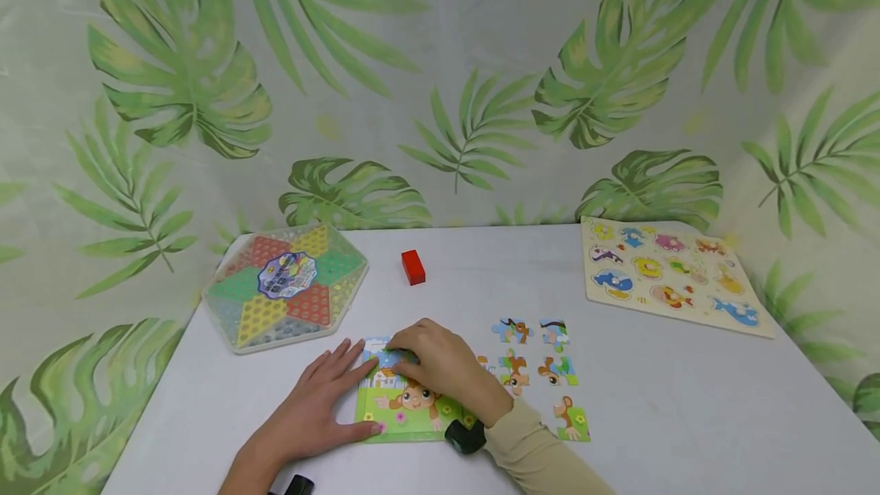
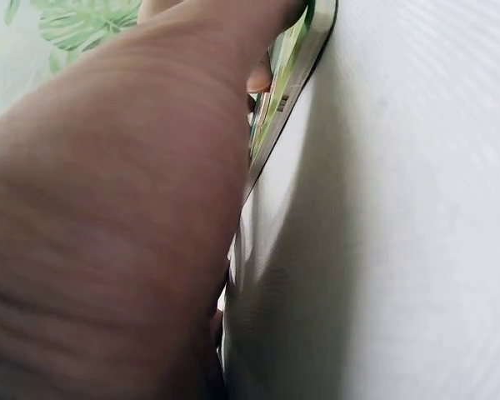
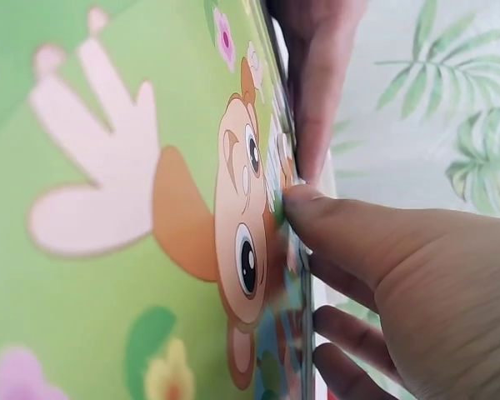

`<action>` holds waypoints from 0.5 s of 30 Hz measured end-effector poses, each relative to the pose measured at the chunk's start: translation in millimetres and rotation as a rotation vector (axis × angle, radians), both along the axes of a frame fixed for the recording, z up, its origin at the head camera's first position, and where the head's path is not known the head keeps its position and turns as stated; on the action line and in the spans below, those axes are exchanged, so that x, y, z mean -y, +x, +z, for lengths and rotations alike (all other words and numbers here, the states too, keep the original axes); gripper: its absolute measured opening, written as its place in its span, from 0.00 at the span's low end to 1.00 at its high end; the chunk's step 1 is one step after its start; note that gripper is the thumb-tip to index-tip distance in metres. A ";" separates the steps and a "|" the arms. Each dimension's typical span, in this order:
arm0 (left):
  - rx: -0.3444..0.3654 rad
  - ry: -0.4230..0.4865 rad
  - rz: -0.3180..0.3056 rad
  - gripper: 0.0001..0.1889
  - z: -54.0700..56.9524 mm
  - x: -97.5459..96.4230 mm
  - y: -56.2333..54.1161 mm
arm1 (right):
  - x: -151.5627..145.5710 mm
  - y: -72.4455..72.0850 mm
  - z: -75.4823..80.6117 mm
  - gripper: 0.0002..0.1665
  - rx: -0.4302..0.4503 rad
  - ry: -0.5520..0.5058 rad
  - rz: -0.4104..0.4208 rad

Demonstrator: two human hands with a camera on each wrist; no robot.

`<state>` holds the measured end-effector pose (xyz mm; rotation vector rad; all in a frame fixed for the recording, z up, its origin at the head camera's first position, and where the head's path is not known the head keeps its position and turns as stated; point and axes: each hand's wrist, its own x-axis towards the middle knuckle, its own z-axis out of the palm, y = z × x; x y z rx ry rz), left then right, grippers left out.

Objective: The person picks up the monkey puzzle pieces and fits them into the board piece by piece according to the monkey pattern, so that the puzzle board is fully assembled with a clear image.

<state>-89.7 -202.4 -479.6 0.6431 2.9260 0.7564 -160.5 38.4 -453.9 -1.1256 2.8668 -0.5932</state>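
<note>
A puzzle board with a monkey, flowers and a house lies flat on the table in the head view. My left hand is spread along its left side, index fingertip and thumb on the board. Over the board's upper part, my right hand bends its fingers downward, with the thumb apart from the index finger. Up close in the right wrist view, the thumb touches the picture; whether a piece is pinched there is hidden. Several loose puzzle pieces lie right of the board, some partly behind the right forearm.
A hexagonal Chinese checkers board lies at the back left. Behind the puzzle board is a red block. A wooden sea-animal puzzle lies at the back right. A leaf-patterned curtain hangs behind the white table.
</note>
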 end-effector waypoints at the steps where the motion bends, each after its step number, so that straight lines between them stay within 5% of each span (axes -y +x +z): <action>1: -0.004 -0.005 0.001 0.51 0.0 -0.5 0.1 | 0.0 0.0 0.3 0.19 0.002 0.000 0.000; 7: -0.005 -0.020 0.014 0.51 0.4 -3.7 0.5 | -3.7 -2.7 3.8 0.21 0.052 -0.003 0.029; 15: 0.020 -0.050 0.018 0.52 0.9 -3.8 -0.6 | -20.5 -8.0 18.5 0.23 0.146 -0.142 0.041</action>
